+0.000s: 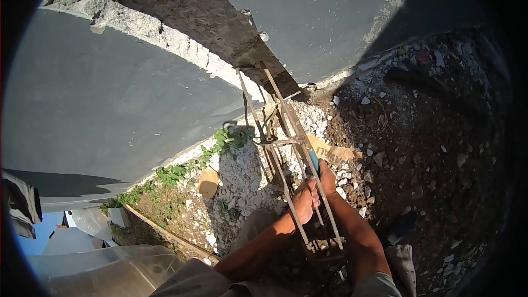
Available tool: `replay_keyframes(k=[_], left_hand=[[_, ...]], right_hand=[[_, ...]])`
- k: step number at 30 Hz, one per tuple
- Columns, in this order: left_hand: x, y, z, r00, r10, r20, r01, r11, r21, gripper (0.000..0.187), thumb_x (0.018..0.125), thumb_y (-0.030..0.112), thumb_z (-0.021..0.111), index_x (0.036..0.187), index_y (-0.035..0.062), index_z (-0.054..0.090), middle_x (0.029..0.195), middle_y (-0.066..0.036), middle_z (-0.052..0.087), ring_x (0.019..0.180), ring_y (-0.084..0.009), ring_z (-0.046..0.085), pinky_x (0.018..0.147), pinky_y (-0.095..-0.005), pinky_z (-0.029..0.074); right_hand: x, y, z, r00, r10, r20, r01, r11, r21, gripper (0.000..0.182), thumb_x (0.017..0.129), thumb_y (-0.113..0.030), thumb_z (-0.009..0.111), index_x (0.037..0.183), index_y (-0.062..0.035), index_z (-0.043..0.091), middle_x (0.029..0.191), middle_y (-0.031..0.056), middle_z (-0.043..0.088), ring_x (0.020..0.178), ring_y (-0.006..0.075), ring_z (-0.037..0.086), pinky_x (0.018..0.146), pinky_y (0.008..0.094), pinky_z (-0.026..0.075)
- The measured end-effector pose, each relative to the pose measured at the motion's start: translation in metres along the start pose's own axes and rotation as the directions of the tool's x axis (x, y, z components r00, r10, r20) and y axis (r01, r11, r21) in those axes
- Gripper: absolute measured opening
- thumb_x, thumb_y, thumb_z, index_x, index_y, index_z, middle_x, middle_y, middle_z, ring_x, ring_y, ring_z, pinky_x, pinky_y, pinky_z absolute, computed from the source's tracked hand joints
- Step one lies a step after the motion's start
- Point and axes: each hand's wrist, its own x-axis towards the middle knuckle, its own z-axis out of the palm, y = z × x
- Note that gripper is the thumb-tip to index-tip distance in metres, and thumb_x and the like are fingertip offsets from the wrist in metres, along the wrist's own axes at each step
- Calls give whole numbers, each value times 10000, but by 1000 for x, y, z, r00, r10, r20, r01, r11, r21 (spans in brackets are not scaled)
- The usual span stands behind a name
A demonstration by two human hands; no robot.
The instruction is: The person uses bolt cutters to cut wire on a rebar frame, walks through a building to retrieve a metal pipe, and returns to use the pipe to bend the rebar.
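Observation:
A long cage of rusty steel rebar [298, 130] slants from the gap in the wall down between my arms, with a crosswise stirrup [283, 142] around its bars. My left hand [304, 202] reaches in among the bars, its fingers closed around one of them. Just beyond it, my right hand [326, 179] is closed on a tool with a blue handle [314, 160], beside the cage's right-hand bars. The tool's working end cannot be made out. A torn piece of brown printed paper [334, 154] lies on the ground past my right hand.
Grey painted walls [110, 99] stand on both sides of a broken-out gap with a rough white edge [137, 32]. White rubble [242, 184] and dark soil [423, 170] cover the ground. Green weeds [173, 175] grow along the left wall. Clear plastic sheeting [118, 269] is at lower left.

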Motion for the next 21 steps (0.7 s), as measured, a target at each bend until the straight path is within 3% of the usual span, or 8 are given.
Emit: replay_keyframes(k=[2,4,7,11,15,16,19,21], left_hand=[[-17,1,5,1000,-22,-22,22,999,-40,157,1009,290,450,991,201,579,684,92,351,576,-54,331,536,-227,320],[-11,2,4,1000,-27,4,27,1000,11,151,1004,287,456,912,196,534,681,90,341,578,-55,333,536,-230,323],[-6,-3,-3,998,-6,59,6,1000,9,206,990,273,464,805,186,438,679,84,330,580,-61,333,536,-228,320],[-4,-3,-3,999,-13,42,13,1000,5,101,971,272,501,957,172,491,669,81,336,569,-61,334,527,-234,324],[-4,2,-2,998,-57,12,57,998,-4,174,963,263,521,1099,157,493,659,83,334,556,-60,333,517,-241,325],[-4,0,-2,999,-33,5,33,999,-16,169,962,266,528,1085,154,497,654,86,328,551,-59,329,513,-245,325],[-4,-1,-3,1000,-15,16,15,1000,2,133,966,276,526,1027,160,498,653,87,326,553,-59,332,512,-247,323],[-6,-4,-6,999,7,35,-7,1000,11,131,974,291,510,919,176,478,653,88,322,550,-62,326,512,-246,315]], right_hand=[[-8,23,15,975,199,103,-221,926,306,288,855,-168,617,1073,-24,497,786,245,585,762,454,563,679,478,463],[-7,26,19,903,373,213,-420,662,621,249,894,-199,580,1052,-24,500,785,233,589,749,428,562,671,457,462],[-16,-1,7,979,195,56,-201,904,378,369,1008,-358,399,1040,-44,590,785,115,617,709,242,566,675,398,463],[-12,11,8,917,352,188,-396,862,316,340,981,-336,456,1171,-65,533,833,113,636,734,233,584,704,387,470],[-31,-27,-11,994,96,59,-101,992,81,381,926,-315,550,1244,-115,487,837,110,639,753,229,594,705,385,475],[-40,-41,-19,932,335,139,-358,910,208,460,874,-288,615,1279,-155,442,820,109,643,745,245,599,701,394,479],[-62,27,-2,870,448,206,-488,840,238,378,951,-425,461,1076,-85,568,770,115,645,687,245,595,671,397,476],[-64,17,-5,812,533,237,-582,769,264,576,988,-518,319,896,-44,633,743,122,649,650,238,595,652,397,473]])
